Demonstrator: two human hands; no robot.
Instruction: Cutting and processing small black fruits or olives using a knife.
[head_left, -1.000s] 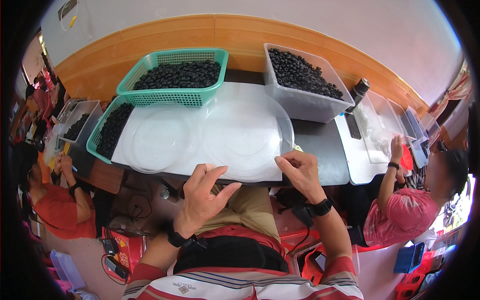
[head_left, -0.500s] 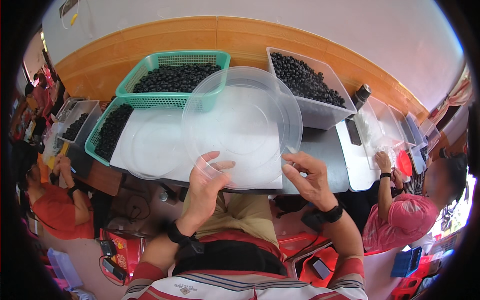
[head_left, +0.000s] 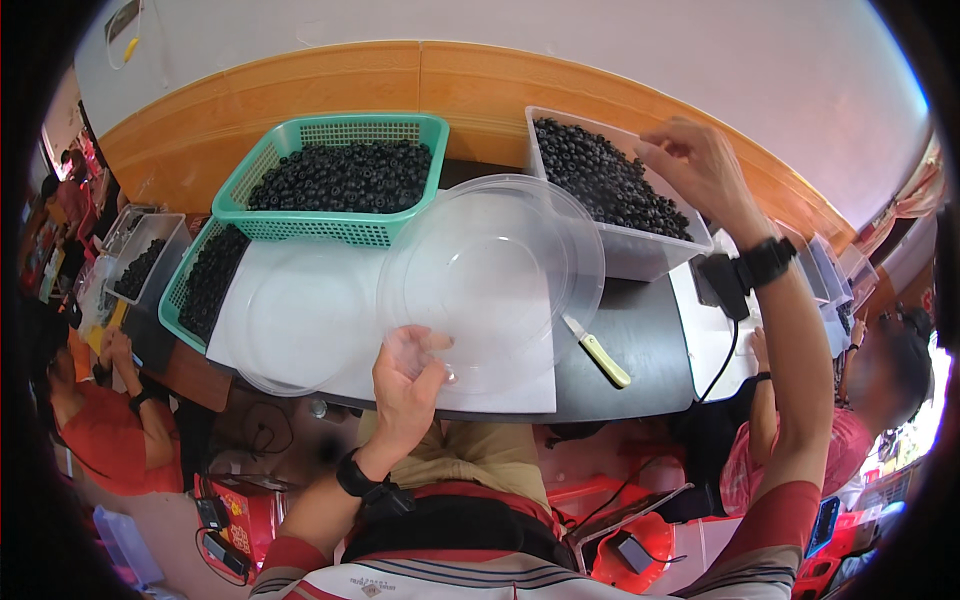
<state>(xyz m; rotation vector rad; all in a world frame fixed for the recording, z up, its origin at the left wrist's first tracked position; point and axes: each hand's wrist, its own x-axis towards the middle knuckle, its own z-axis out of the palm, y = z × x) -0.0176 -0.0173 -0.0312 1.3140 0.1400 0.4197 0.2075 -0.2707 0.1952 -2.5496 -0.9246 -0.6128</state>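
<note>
My left hand (head_left: 408,388) is closed on the near rim of a clear round plastic tub (head_left: 480,290), thumb and fingers pinching its edge. The tub is see-through and overlaps the white sheet (head_left: 530,398) on the table. My right hand (head_left: 700,170) is over the right side of a translucent white bin (head_left: 640,262), fingers loosely bent and apart, nothing visible in them. Small black ring-shaped pieces (head_left: 600,180) fill that bin. A small knife (head_left: 604,360) with a yellow-green handle lies on the dark table, right of the tub.
Left of the tub a second clear round piece (head_left: 298,330) lies on the sheet. Behind it stands a green basket (head_left: 320,228) of black pieces, with another green basket (head_left: 170,300) at its left. Co-workers sit at left (head_left: 115,440) and right (head_left: 800,440). A cable (head_left: 722,365) hangs from my right wrist.
My right hand has left the tub's right edge and moved up and right to the white bin, uncovering the knife. My left hand still holds the rim; the view has shifted slightly.
</note>
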